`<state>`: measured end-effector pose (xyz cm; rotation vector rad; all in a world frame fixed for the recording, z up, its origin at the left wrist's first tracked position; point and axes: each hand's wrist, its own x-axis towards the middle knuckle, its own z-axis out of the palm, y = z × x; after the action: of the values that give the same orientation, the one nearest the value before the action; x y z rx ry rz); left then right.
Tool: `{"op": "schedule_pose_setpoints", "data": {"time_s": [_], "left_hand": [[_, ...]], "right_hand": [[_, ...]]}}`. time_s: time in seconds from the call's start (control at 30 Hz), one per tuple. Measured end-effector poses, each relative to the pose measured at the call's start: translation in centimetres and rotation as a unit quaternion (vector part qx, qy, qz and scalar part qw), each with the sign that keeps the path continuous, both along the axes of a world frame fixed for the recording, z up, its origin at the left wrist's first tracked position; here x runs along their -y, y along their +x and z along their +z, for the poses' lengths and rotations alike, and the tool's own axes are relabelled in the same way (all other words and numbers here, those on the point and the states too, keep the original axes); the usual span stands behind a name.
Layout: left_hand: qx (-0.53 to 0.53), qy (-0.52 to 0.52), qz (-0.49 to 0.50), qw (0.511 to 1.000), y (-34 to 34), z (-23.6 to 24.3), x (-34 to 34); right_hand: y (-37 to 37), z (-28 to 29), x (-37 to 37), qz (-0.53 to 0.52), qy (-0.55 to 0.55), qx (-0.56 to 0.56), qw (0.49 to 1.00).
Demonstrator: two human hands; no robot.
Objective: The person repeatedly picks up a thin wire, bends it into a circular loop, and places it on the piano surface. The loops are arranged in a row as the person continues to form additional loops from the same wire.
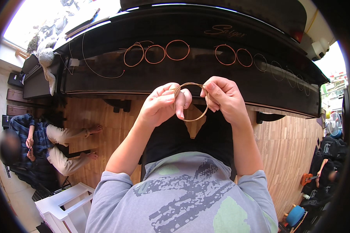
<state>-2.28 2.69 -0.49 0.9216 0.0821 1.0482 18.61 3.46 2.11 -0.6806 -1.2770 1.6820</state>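
Observation:
A coiled bronze-coloured instrument string [198, 118] is held up in front of my body, just before the piano's near edge. My left hand [161, 101] grips the left side of the coil, with fingers curled and some reaching into the loop. On the opposite side, my right hand [226, 99] pinches the upper right of the coil between thumb and fingers. Beyond the hands lie several copper-coloured coiled strings [177, 59] and several thinner silvery coils [254, 60], in a row on the black piano [144, 83]. One uncoiled string [84, 54] curves across the piano's left part.
A grey plush toy [46, 58] hangs over the piano's left end. At left a seated person [31, 136] is near a white stool [60, 204]. At far right another person holds a small orange guitar-like instrument [307, 178]. Wooden floor [280, 143] lies below.

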Motion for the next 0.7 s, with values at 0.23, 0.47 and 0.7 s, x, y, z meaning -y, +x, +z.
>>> {"op": "schedule_pose_setpoints", "data": {"time_s": [0.23, 0.47, 0.7], "left_hand": [[-0.147, 0.053, 0.167, 0.973, 0.2, 0.8, 0.1], [-0.185, 0.001, 0.237, 0.954, 1.8, 0.9, -0.3], [-0.248, 0.009, 0.279, 0.928, 2.3, 0.4, -0.6]], "right_hand": [[0.9, -0.2, -0.8, -0.102, 0.276, 0.250, 0.922], [-0.2, -0.1, 0.1, -0.093, 0.057, 0.220, 0.969], [-1.5, -0.6, 0.8, -0.154, 0.061, 0.198, 0.966]]}}
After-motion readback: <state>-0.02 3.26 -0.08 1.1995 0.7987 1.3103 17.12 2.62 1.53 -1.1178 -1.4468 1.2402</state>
